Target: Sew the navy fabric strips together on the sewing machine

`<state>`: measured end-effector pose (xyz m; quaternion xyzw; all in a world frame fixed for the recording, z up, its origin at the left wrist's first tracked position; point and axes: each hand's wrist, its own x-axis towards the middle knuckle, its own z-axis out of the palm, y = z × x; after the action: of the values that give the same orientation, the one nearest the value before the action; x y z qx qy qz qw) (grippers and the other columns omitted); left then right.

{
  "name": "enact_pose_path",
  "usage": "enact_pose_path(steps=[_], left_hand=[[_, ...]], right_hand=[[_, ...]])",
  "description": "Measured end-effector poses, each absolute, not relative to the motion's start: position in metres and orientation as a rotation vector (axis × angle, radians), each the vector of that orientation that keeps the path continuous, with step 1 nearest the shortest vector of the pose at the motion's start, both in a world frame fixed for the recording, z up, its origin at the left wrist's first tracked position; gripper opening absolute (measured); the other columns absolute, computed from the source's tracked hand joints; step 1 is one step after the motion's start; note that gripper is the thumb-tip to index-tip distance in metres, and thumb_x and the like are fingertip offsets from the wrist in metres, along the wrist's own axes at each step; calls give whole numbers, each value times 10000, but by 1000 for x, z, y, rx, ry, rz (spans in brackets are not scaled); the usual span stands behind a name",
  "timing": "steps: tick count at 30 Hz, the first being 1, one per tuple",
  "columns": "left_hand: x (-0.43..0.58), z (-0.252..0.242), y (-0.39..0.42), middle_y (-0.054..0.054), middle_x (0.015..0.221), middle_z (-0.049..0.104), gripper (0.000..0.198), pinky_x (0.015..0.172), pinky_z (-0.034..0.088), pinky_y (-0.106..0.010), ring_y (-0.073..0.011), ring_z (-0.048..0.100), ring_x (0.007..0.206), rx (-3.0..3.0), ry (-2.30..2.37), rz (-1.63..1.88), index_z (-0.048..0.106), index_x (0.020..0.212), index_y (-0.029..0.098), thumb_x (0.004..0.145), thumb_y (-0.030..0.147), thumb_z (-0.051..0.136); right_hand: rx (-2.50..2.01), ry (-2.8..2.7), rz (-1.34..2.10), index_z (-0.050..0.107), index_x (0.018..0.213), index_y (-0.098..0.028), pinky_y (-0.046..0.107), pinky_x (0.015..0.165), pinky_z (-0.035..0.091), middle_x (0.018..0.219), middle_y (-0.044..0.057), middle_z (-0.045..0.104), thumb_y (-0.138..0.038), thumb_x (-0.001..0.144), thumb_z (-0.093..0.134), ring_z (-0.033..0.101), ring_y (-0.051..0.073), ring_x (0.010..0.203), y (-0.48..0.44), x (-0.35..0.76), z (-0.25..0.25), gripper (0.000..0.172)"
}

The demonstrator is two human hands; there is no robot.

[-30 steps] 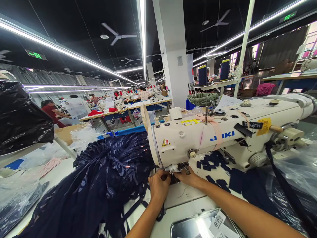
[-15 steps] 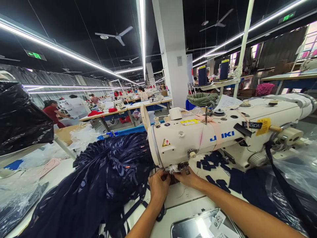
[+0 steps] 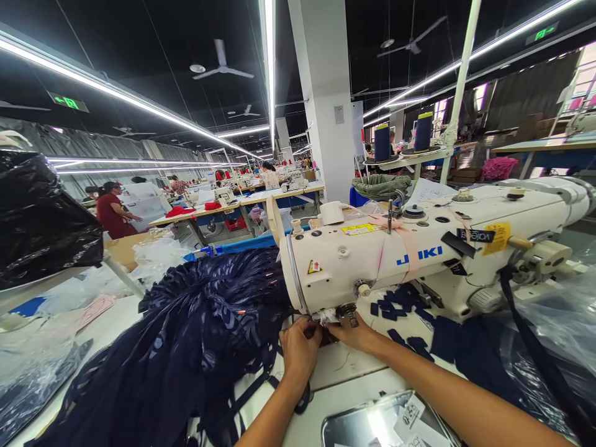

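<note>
Under the head of a white sewing machine, both my hands meet close to the needle area. My left hand is closed, its thumb and fingers pinched on a bit of navy fabric whose edge is mostly hidden. My right hand reaches in from the other side with its fingers drawn together; its fingertips are hidden by the presser parts, and what they grip is unclear. A large gathered heap of navy garments lies left of my left hand, with thin straps trailing by the wrist.
Small navy cloth pieces are scattered right of the needle. A metal tray with white labels sits at the front edge. A black plastic bag hangs at left. Thread cones stand behind. A person in red is farther off.
My hands stay in nearly the same place at the needle. In the background, the person in red has straightened up. The view has shifted very slightly.
</note>
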<state>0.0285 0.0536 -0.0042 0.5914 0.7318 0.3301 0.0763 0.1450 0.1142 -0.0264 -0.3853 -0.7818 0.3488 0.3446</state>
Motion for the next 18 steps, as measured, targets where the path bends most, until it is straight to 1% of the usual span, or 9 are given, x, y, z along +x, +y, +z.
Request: enact_pose_path(steps=[3,8,12,15,18], left_hand=[[28,-4,53,9,600,616,152,647,321,-301,-180,555,604,1773,2200,992,657,668,216,695,202,508],[28,-6,53,16,573,600,152,634,325,-290,-176,556,592,1771,2200,1001,651,653,218,695,212,505],[28,-5,52,20,567,597,147,624,328,-281,-169,552,579,1775,2194,1006,644,634,213,687,202,507],[29,-5,52,25,554,593,140,646,329,-291,-171,554,582,1776,2196,1008,639,627,211,683,202,511],[28,-5,53,23,559,598,143,638,332,-292,-170,555,579,1777,2194,1009,642,637,210,688,206,508]], right_hand=[[-999,-2017,909,606,784,-181,235,669,473,784,16,650,-149,712,477,596,173,764,115,144,-29,152],[-1017,-2016,919,601,718,-172,242,634,474,704,21,638,-170,718,468,592,178,712,120,142,-37,133],[-1016,-2020,924,604,716,-168,241,614,469,696,19,632,-170,709,473,588,176,691,121,142,-40,131],[-997,-2018,922,602,727,-161,234,606,467,702,23,631,-159,713,460,593,173,690,120,141,-38,143],[-969,-2023,911,592,697,-154,223,610,466,687,26,629,-137,713,450,597,165,675,120,142,-37,143]])
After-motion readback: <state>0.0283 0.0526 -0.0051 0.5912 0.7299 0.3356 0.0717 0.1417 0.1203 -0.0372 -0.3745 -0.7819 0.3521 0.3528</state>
